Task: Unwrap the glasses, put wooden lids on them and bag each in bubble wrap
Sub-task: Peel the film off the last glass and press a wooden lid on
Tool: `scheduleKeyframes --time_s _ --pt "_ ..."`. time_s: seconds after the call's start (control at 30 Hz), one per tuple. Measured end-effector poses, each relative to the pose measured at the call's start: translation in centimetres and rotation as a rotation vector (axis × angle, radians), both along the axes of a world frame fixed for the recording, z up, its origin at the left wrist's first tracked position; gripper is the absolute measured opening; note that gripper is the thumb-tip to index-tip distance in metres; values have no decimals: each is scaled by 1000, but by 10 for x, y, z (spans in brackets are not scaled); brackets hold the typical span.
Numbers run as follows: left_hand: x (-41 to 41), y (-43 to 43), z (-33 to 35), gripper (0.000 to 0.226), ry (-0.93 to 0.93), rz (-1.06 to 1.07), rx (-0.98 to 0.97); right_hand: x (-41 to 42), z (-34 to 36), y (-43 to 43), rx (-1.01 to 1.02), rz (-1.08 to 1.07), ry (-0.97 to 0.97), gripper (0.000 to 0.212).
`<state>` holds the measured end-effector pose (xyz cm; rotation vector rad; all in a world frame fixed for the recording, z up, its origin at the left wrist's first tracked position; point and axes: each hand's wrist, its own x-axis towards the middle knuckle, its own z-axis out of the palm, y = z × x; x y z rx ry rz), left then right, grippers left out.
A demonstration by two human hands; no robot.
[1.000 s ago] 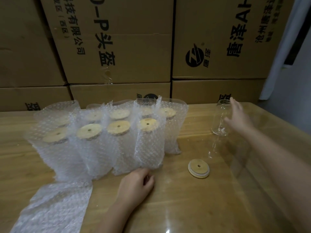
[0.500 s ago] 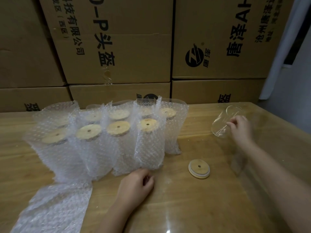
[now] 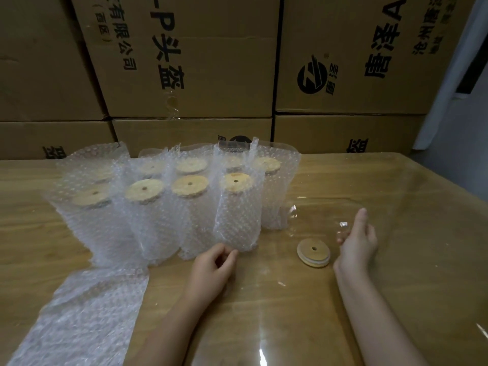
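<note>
Our right hand (image 3: 356, 243) curls its fingers round the bare glass (image 3: 342, 224), which shows only as faint glints just above the loose wooden lid (image 3: 313, 252). Our left hand (image 3: 211, 265) rests loosely curled on the surface (image 3: 264, 320), holding nothing we can see, at the foot of the bagged glasses (image 3: 235, 215). The risks, as we judge them: smooth clear glass gripped one-handed could slip and crack on the hard surface, or swing into the nearest bagged glass and topple the row. A lid pressed on crooked could jam, and the flat bubble wrap (image 3: 87, 313) lies well apart.
</note>
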<state>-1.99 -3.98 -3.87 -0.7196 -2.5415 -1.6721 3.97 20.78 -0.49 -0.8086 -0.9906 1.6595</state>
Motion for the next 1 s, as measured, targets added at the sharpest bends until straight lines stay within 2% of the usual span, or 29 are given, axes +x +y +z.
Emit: scheduleKeyframes --time_s 0.1,0.2,0.27,0.33,0.4,0.5,0.57,0.67,0.87,0.93,1.0 --pt "7 3 4 24 -91 -26 97 1 0 -25 16 48 28 32" --pt "21 14 12 10 -364 -59 370 3 -2 -56 140 151 60 39" --pt "27 20 19 37 -631 -127 592 6 -6 -76 244 240 84 40" --pt "30 21 23 55 -720 -117 714 8 -8 -90 363 307 105 42" --pt "30 17 24 60 -734 -27 748 11 -10 -94 537 326 88 41" --pt "27 12 22 70 -793 56 860 16 -11 -94 964 275 -74 40" --pt "24 9 23 61 -804 55 900 17 -13 -93 1147 172 -152 41" --pt "20 5 25 45 -812 -19 847 17 -12 -94 1165 111 -159 40" --pt "18 5 22 51 -648 55 715 14 -21 -95 1154 210 -67 30" --pt "18 4 21 55 -558 63 672 13 -21 -95 1082 262 -13 21" --pt "17 4 21 46 -476 61 639 12 -20 -96 906 361 62 11"
